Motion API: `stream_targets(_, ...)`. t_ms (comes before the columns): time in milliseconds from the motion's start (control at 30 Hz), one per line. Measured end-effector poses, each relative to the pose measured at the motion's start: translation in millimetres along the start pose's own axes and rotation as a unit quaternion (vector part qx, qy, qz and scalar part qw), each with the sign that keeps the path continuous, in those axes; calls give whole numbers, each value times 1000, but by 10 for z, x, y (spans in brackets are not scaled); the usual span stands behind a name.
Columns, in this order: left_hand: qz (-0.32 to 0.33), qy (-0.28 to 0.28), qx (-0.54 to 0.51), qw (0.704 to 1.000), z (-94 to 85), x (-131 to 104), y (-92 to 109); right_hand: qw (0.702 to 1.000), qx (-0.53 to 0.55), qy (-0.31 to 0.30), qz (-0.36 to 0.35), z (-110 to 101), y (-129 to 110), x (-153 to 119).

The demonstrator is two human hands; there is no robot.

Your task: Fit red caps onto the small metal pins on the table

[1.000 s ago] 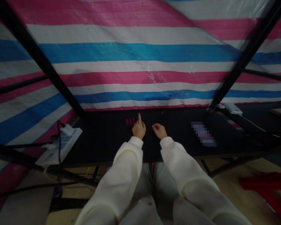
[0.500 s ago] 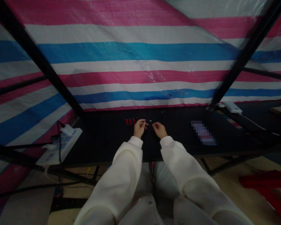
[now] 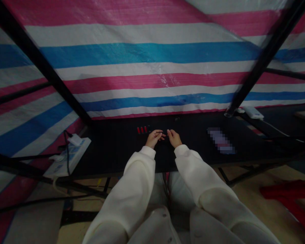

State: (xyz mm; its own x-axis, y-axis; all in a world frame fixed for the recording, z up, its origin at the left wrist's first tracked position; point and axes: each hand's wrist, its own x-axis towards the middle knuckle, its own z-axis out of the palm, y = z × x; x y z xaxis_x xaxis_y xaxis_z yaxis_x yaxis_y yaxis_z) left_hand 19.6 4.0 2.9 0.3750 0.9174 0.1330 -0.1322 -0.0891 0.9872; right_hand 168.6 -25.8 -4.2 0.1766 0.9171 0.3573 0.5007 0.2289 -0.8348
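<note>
My left hand (image 3: 155, 138) is closed, thumb against fingers, on a small thin dark piece (image 3: 161, 132) that points toward the other hand. My right hand (image 3: 174, 138) pinches close beside it, just over the black tabletop. What lies between its fingertips is too small and dark to name. Left of my hands, three short red cylinders (image 3: 142, 130) stand in a row, with a small dark bit (image 3: 149, 128) beside them. Several tiny pale metal pieces (image 3: 177, 119) lie farther back on the table.
A blurred-out phone-like object (image 3: 221, 140) lies on the right of the black table (image 3: 112, 152). A white power strip (image 3: 78, 156) with plugs and cords sits at the left edge. Black frame bars (image 3: 264, 61) and a striped tarp (image 3: 147, 54) enclose the table. A white charger (image 3: 253, 112) with its cable rests far right.
My hands have come closer together, the left moving slightly right. The small white piece that lay between them is no longer visible. The view has shifted slightly.
</note>
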Motion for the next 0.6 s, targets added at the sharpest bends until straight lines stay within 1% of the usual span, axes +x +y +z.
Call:
stream_targets(300,0,29,20,999,36,-13,-4,999,-17,3,-44,-18,-48,-22)
stream_targets(467,-21,44,24,999,53,-9,4,999,-20,-2,-45,-15,-53,-25)
stream_targets(600,-21,40,24,999,63,-18,25,999,-17,-5,-45,-18,-64,-27)
